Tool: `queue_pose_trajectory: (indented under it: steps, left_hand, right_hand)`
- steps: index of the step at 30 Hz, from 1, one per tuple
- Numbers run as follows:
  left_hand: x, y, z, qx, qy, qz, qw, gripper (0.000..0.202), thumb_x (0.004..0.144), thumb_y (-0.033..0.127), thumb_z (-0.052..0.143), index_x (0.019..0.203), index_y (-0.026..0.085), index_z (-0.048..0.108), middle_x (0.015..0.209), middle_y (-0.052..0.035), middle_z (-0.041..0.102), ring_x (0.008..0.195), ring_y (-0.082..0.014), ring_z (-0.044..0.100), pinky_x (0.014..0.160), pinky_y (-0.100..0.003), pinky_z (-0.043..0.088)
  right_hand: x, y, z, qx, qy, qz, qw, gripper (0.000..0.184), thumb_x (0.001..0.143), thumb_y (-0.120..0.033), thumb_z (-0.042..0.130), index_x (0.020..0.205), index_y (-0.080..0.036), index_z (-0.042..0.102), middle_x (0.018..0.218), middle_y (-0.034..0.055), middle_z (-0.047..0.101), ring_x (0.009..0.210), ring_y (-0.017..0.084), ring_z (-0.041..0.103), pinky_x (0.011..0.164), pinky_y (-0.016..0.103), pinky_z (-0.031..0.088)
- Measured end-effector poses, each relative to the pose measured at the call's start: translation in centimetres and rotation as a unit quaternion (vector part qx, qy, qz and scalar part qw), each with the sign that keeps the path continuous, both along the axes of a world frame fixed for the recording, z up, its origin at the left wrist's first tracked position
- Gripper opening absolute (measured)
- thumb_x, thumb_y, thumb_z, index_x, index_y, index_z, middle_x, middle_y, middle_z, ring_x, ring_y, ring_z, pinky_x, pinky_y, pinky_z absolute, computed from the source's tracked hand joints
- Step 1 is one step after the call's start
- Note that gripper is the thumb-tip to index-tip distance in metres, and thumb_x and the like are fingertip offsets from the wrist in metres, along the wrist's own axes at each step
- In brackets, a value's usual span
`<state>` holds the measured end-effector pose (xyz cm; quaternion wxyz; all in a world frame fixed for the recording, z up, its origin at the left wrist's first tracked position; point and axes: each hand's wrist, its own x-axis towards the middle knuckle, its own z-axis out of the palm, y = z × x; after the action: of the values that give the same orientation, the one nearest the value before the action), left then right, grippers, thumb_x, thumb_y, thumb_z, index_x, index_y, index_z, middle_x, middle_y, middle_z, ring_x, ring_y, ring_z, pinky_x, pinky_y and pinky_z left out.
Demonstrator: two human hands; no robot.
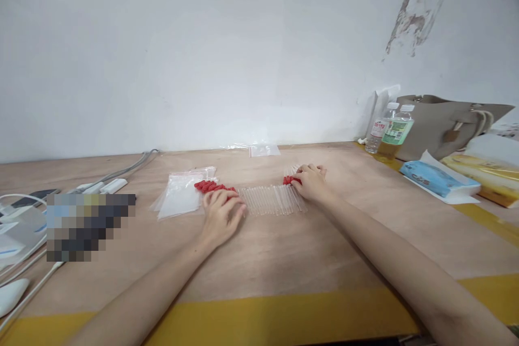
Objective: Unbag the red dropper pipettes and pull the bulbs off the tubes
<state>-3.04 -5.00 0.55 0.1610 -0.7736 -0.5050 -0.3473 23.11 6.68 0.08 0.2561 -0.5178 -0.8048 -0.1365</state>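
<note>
A row of thin clear plastic tubes [271,199] lies side by side on the wooden table. My left hand [221,215] rests at the row's left end, fingers bent and apart, with its fingertips by a pile of small red cap-like pieces [206,187]. At the far right end of the row, my right hand [311,181] has its thumb and fingers closed around a few more red pieces [288,179]. Some clear tubes stick out beyond these, partly covered by that hand. Flat clear zip bags [180,194] lie in a stack left of the red pile.
Another zip bag [264,150] lies by the wall. White cables [32,275] and a power strip [101,186] are at the left, next to a blurred-out patch. At the right stand two bottles [395,132], a grey bag [438,127] and tissue packs [440,179]. Yellow tape [259,321] edges the table.
</note>
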Motion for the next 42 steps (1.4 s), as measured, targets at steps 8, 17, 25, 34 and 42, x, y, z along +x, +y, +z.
queue_pose_trajectory:
  steps: [8,17,25,34,42]
  left_hand:
    - [0.9,0.1,-0.6,-0.079,0.037,-0.054,0.995,0.022,0.079,0.033,0.054,0.098,0.023,0.059,0.108,-0.0057,0.056,0.105,-0.0224,0.046,0.088,-0.040,0.030]
    - [-0.1,0.9,-0.9,-0.060,0.045,-0.034,0.997,0.020,0.080,0.031,0.053,0.098,0.023,0.058,0.108,-0.0052,0.056,0.107,-0.0226,0.045,0.088,-0.039,0.032]
    - [1.8,0.9,-1.0,0.053,0.053,-0.083,0.994,0.042,0.082,0.029,0.050,0.122,0.019,0.042,0.119,-0.0107,0.050,0.111,-0.0236,0.043,0.093,-0.040,0.033]
    - [3.9,1.9,-2.0,0.125,0.001,-0.183,0.975,0.020,0.083,0.013,0.047,0.101,0.019,0.054,0.084,-0.0055,0.057,0.077,-0.0146,0.053,0.067,-0.027,0.047]
    - [4.4,0.4,-0.8,0.078,-0.133,-0.246,0.957,0.021,0.080,0.008,0.049,0.097,0.018,0.051,0.091,-0.0053,0.059,0.087,-0.0137,0.056,0.077,-0.026,0.048]
  right_hand:
    - [-0.6,0.1,-0.2,0.034,0.056,-0.016,0.998,0.027,0.083,-0.022,0.041,0.073,-0.021,0.066,0.091,0.0062,0.059,0.090,0.020,0.043,0.084,0.043,0.016]
    - [-0.5,-1.7,0.7,0.097,0.222,-0.002,0.970,0.023,0.085,-0.028,0.043,0.084,-0.024,0.066,0.095,0.0041,0.059,0.092,0.019,0.046,0.087,0.041,0.018]
    - [-2.2,-5.7,-0.2,0.019,0.329,0.173,0.928,0.021,0.082,-0.036,0.048,0.090,-0.029,0.067,0.087,0.0026,0.059,0.085,0.017,0.050,0.080,0.035,0.033]
    - [-3.7,-9.6,-0.6,0.072,0.207,0.229,0.948,0.022,0.082,-0.036,0.050,0.098,-0.028,0.064,0.089,0.0030,0.059,0.087,0.017,0.049,0.082,0.035,0.028]
    - [-3.5,-8.3,-0.7,0.109,0.083,0.233,0.963,0.032,0.086,-0.033,0.043,0.115,-0.021,0.052,0.106,0.0071,0.060,0.102,0.019,0.047,0.094,0.040,0.017]
